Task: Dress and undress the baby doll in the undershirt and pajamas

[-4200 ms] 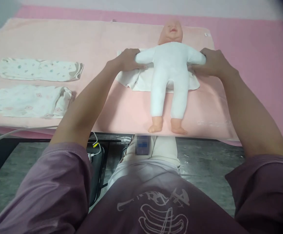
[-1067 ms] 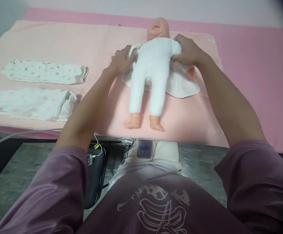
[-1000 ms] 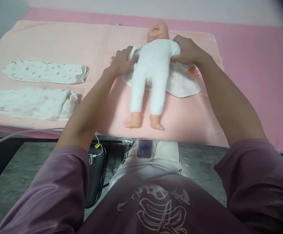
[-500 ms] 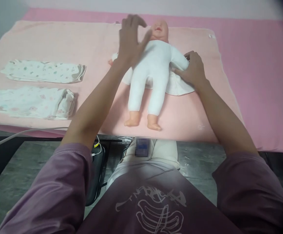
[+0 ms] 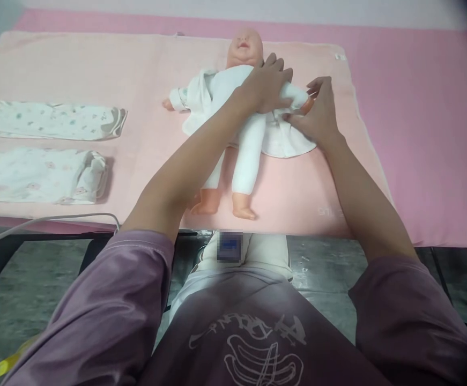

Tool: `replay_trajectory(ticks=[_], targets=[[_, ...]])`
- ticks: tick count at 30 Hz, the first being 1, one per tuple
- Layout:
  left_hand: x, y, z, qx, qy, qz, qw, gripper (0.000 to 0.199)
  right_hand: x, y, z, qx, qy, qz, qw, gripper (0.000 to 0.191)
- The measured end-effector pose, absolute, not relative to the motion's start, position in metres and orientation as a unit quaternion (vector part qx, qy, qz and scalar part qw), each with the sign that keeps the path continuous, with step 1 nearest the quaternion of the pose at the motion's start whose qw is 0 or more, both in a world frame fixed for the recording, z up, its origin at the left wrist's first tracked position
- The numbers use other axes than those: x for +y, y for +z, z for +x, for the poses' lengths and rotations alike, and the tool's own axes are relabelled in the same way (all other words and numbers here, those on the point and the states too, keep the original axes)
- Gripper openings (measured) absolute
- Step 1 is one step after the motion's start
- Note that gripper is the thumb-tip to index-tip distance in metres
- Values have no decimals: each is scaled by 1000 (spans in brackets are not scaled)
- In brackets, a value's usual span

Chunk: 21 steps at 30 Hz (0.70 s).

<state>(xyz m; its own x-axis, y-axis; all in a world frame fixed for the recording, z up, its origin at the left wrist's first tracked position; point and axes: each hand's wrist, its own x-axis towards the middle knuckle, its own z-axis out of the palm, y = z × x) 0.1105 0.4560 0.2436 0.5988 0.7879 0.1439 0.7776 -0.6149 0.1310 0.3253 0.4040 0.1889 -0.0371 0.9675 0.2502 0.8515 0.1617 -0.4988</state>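
A baby doll [image 5: 246,48] in a white bodysuit lies on its back, with its head away from me. White clothing [image 5: 289,139] is spread beneath its torso, and a sleeve of it covers the doll's arm on the left side. My left hand [image 5: 268,84] reaches across the chest and rests at the shoulder and upper arm on the right side, fingers apart. Beside that arm's end, my right hand [image 5: 317,110] has its thumb and fingers spread around the doll's small hand [image 5: 307,105]. Whether it touches the small hand is unclear.
Two folded patterned garments, an upper one [image 5: 52,120] and a lower one [image 5: 40,174], lie at the left on the pink blanket [image 5: 145,161]. A white cable [image 5: 56,216] runs along the table's front left edge.
My left hand has moved right and down from beside the doll's face to its shoulder. The doll's small hand now shows by my right hand. The whole view has shifted slightly.
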Motion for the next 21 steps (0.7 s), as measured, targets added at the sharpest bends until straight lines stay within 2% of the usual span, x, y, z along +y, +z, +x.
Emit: replay_trajectory(ticks=[4,6,9,13,17,21], targets=[[453,246,101,491,219,842,53,49,398,192,316,-649,5,-687,326,77],[454,246,100,509,267,816,69,49,400,191,312,-654,4,-680,332,67],[455,246,100,507,270,816,69,43,409,188,307,-702,72,-659,260,45],[452,245,103,481,209,849,62,45,431,189,302,-714,100,-672,167,43],[449,246,101,454,184,869,63,55,450,195,306,-715,113,-683,100,32],[447,250,97,471,179,859,91,55,456,197,312,-714,131,-681,94,25]])
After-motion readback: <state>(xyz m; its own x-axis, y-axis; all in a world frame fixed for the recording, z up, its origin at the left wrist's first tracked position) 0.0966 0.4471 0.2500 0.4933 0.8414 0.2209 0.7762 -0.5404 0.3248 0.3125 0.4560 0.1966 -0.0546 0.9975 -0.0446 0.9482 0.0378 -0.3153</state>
